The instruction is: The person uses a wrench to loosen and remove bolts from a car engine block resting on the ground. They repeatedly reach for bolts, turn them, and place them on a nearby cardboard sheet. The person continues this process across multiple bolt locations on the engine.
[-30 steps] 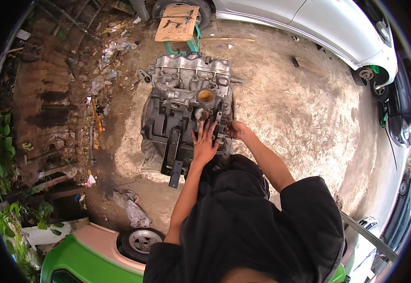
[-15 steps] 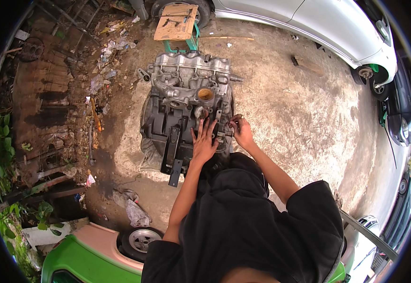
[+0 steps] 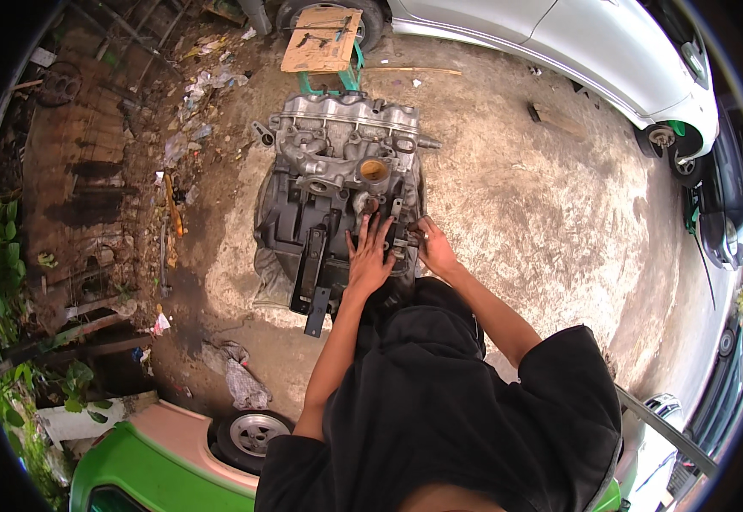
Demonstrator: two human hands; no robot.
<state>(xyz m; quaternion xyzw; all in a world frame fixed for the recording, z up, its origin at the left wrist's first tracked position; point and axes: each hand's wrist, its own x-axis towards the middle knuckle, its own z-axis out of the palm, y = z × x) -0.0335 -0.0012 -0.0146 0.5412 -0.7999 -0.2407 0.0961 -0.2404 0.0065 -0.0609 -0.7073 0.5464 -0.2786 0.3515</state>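
A grey metal car engine (image 3: 316, 183) stands on the ground in front of me, its ribbed cover at the far end and a round, orange-brown port (image 3: 374, 171) near its middle. My left hand (image 3: 371, 256) rests on the near part of the engine with its fingers spread, touching the metal. At the engine's right side, my right hand (image 3: 435, 247) has its fingers bent together against a small fitting; what they pinch, if anything, is too small to make out. Left of my left hand, a dark metal bracket (image 3: 311, 264) slopes toward me.
Beyond the engine stands a green stool (image 3: 350, 78) topped with a wooden board (image 3: 320, 43) holding small tools. A silver car (image 3: 508, 34) is behind it. Litter (image 3: 205, 94) and planks line the left. A green car (image 3: 158, 456) with a wheel (image 3: 253, 433) is at the lower left.
My right hand has shifted slightly, its fingers drawing down and in against the engine's right side. My left hand stays on the engine as before.
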